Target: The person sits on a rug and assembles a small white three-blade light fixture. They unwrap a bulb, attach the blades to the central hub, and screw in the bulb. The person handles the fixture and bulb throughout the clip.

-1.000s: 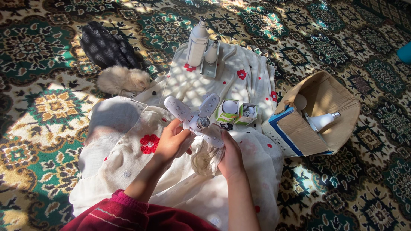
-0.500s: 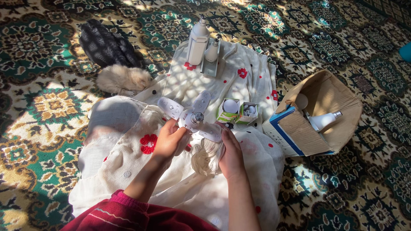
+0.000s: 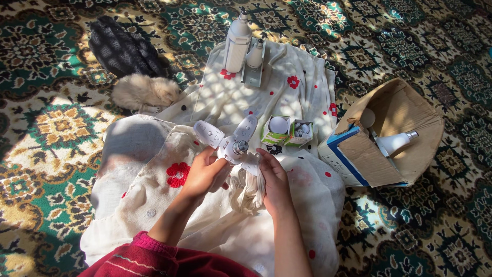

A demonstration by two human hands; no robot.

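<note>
I hold a white folding lamp (image 3: 231, 144) with several flat leaf-shaped panels and a metal screw base over my lap. My left hand (image 3: 201, 172) grips it from below on the left side, under one panel. My right hand (image 3: 274, 180) holds its right side together with a bunched white cloth (image 3: 246, 192) that hangs down between my hands. The lamp's screw base points up toward me. Both forearms come from the bottom of the view, the left one in a dark red sleeve (image 3: 148, 256).
A white cloth with red flowers (image 3: 287, 92) covers the patterned carpet (image 3: 41, 128). On it stand two white bulbs (image 3: 238, 43) and a small open green box (image 3: 286, 131). An open cardboard box (image 3: 394, 138) with a bulb lies right. A fluffy cream bundle (image 3: 143, 92) and a dark cloth (image 3: 123, 48) lie left.
The lamp has been turned in my hands: its panels, first pointing up, now spread flatter and to the left. Both hands have stayed in place over the cloth.
</note>
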